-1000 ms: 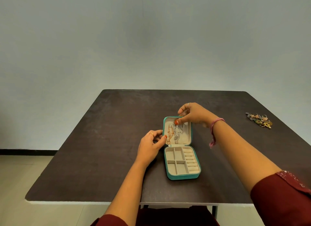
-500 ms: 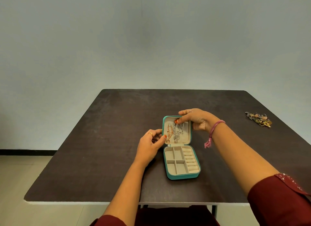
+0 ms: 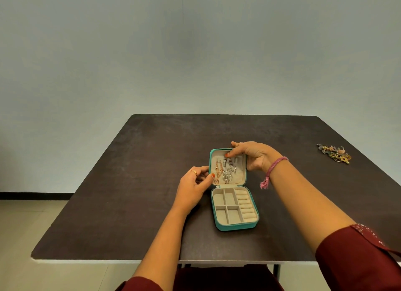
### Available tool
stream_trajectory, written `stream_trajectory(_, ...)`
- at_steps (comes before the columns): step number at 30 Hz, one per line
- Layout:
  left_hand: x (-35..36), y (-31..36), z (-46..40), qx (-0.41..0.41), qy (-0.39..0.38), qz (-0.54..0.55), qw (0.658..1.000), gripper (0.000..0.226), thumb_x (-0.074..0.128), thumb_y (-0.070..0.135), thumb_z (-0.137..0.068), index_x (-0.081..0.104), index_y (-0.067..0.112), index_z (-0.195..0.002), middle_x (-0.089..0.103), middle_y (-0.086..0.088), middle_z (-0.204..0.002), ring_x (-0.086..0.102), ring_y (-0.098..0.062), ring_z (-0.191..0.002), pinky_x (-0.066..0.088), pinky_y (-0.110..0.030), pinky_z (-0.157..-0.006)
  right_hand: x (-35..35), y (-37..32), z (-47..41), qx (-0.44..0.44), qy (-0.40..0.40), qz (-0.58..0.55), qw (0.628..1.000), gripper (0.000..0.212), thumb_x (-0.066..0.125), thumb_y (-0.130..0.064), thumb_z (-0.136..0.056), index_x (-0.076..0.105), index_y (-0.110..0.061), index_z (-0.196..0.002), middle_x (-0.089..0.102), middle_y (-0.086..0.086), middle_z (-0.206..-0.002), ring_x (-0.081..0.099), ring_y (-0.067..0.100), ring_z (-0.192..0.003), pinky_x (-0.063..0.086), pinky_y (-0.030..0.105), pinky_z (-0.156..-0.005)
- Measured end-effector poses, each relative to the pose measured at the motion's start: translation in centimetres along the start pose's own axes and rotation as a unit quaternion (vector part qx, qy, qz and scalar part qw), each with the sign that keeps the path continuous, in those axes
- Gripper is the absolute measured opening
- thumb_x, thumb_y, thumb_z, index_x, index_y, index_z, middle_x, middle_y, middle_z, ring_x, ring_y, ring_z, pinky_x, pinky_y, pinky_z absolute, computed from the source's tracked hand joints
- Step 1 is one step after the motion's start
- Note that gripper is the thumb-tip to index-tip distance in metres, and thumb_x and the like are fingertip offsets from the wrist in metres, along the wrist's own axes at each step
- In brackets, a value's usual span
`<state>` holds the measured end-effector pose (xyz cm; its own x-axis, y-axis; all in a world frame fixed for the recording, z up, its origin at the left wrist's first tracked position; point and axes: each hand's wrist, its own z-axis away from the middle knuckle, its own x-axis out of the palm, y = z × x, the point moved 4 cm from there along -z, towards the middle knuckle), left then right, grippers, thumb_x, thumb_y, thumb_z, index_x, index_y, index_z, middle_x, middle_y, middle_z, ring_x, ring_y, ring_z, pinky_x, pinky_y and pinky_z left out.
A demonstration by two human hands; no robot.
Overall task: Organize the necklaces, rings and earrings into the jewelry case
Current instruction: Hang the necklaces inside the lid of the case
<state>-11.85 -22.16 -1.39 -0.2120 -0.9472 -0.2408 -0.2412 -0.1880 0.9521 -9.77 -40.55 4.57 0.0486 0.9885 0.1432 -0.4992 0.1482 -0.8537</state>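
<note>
The right hand (image 3: 256, 155) grips the top edge of the jewelry case (image 3: 233, 191) lid, thumb pressing near the silver necklace (image 3: 227, 170), seemingly to seat it. The left hand (image 3: 195, 182) pinches the lid's left rim, steadying it. Far right of that right hand, loose rings and earrings (image 3: 334, 153) wait across bare table (image 3: 130, 182).

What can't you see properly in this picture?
- Head view: the small heap of mixed jewelry at the table's right side is too small to sort into rings or earrings.
- The top edge of the teal jewelry case lid is hidden by the right hand.
- How the silver chain necklaces fasten: too fine, under the thumb.
- The left hand covers the lid's left edge.
</note>
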Motion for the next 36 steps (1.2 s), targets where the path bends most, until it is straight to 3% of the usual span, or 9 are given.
stream_trajectory(3, 0.0, -0.1, -0.1, -0.005, 0.001, 0.007, 1.000, 0.019, 0.064, 0.023, -0.090, 0.063, 0.029, -0.108, 0.064, 0.006, -0.103, 0.059, 0.004, -0.081, 0.048, -0.011, -0.073, 0.1, 0.1, -0.1, -0.020, -0.020, -0.026, 0.999, 0.041, 0.062, 0.014, -0.078, 0.052, -0.022, -0.094, 0.067, 0.016, -0.096, 0.066, 0.034, -0.096, 0.054, 0.049, -0.083)
stream_trajectory(6, -0.1, -0.1, -0.1, -0.009, 0.007, 0.012, 1.000, 0.020, 0.064, 0.025, -0.090, 0.062, 0.031, -0.109, 0.064, 0.008, -0.104, 0.060, 0.004, -0.085, 0.048, -0.010, -0.074, 0.3, -0.1, 0.0, -0.071, -0.015, -0.048, 0.996, 0.043, 0.058, 0.017, -0.080, 0.053, -0.018, -0.105, 0.064, 0.011, -0.100, 0.066, 0.030, -0.088, 0.055, 0.044, -0.081)
stream_trajectory(10, 0.0, -0.4, -0.2, -0.016, 0.011, 0.003, 1.000, 0.026, 0.063, 0.028, -0.091, 0.063, 0.023, -0.117, 0.064, 0.009, -0.106, 0.061, 0.001, -0.091, 0.050, -0.013, -0.077, 0.2, 0.0, 0.6, -0.162, 0.023, -0.020, 0.986, 0.044, 0.056, 0.017, -0.081, 0.055, -0.011, -0.116, 0.062, 0.013, -0.114, 0.063, 0.026, -0.098, 0.055, 0.036, -0.081)
stream_trajectory(15, -0.2, -0.8, -0.4, -0.020, 0.019, -0.014, 1.000, 0.028, 0.061, 0.031, -0.091, 0.062, 0.023, -0.119, 0.064, 0.010, -0.109, 0.062, -0.001, -0.096, 0.051, -0.020, -0.083, 0.1, 2.3, 2.0, -0.244, 0.075, -0.020, 0.967, 0.042, 0.063, -0.007, -0.087, 0.052, -0.016, -0.126, 0.062, 0.007, -0.121, 0.061, 0.022, -0.111, 0.051, 0.040, -0.094)
stream_trajectory(18, -0.4, -0.8, -0.3, -0.020, 0.032, -0.006, 0.999, 0.029, 0.061, 0.031, -0.092, 0.062, 0.022, -0.119, 0.064, 0.009, -0.110, 0.061, -0.001, -0.098, 0.051, -0.018, -0.082, 0.0, 4.6, 2.7, -0.264, 0.093, -0.048, 0.959, 0.038, 0.059, -0.017, -0.091, 0.050, -0.018, -0.128, 0.065, 0.003, -0.117, 0.064, 0.017, -0.108, 0.054, 0.036, -0.091)
stream_trajectory(23, -0.5, -0.5, -0.2, -0.017, 0.042, 0.024, 0.999, 0.024, 0.059, 0.026, -0.093, 0.062, 0.023, -0.117, 0.064, 0.011, -0.111, 0.060, 0.004, -0.098, 0.049, -0.011, -0.078, 0.2, 7.1, 3.2, -0.270, 0.096, -0.039, 0.957, 0.028, 0.051, -0.016, -0.097, 0.051, -0.019, -0.124, 0.067, 0.001, -0.112, 0.067, 0.014, -0.099, 0.057, 0.025, -0.076)
stream_trajectory(26, -0.3, -0.8, -0.3, -0.018, 0.033, 0.003, 0.999, 0.024, 0.060, 0.029, -0.093, 0.063, 0.025, -0.116, 0.065, 0.010, -0.112, 0.061, 0.001, -0.099, 0.052, -0.019, -0.083, 0.4, 7.6, 3.1, -0.271, 0.104, -0.029, 0.957, 0.022, 0.048, -0.020, -0.098, 0.055, -0.017, -0.119, 0.069, 0.000, -0.108, 0.069, 0.010, -0.092, 0.056, 0.020, -0.069)
stream_trajectory(29, -0.2, -1.3, -0.5, -0.023, 0.027, -0.014, 0.999, 0.027, 0.061, 0.033, -0.091, 0.063, 0.025, -0.117, 0.066, 0.008, -0.110, 0.064, -0.004, -0.099, 0.054, -0.034, -0.088, 0.4, 7.7, 2.9, -0.273, 0.118, -0.040, 0.954, 0.020, 0.049, -0.020, -0.098, 0.057, -0.015, -0.115, 0.071, 0.001, -0.105, 0.070, 0.012, -0.092, 0.057, 0.024, -0.071)
stream_trajectory(36, 0.0, -1.2, -0.5, -0.027, 0.027, -0.036, 0.999, 0.029, 0.061, 0.035, -0.091, 0.062, 0.024, -0.118, 0.065, 0.009, -0.110, 0.064, -0.004, -0.098, 0.054, -0.036, -0.088, 0.1, 8.3, 2.3, -0.277, 0.115, -0.001, 0.954, 0.033, 0.062, -0.013, -0.090, 0.053, -0.016, -0.122, 0.069, 0.004, -0.113, 0.068, 0.019, -0.099, 0.056, 0.040, -0.086)
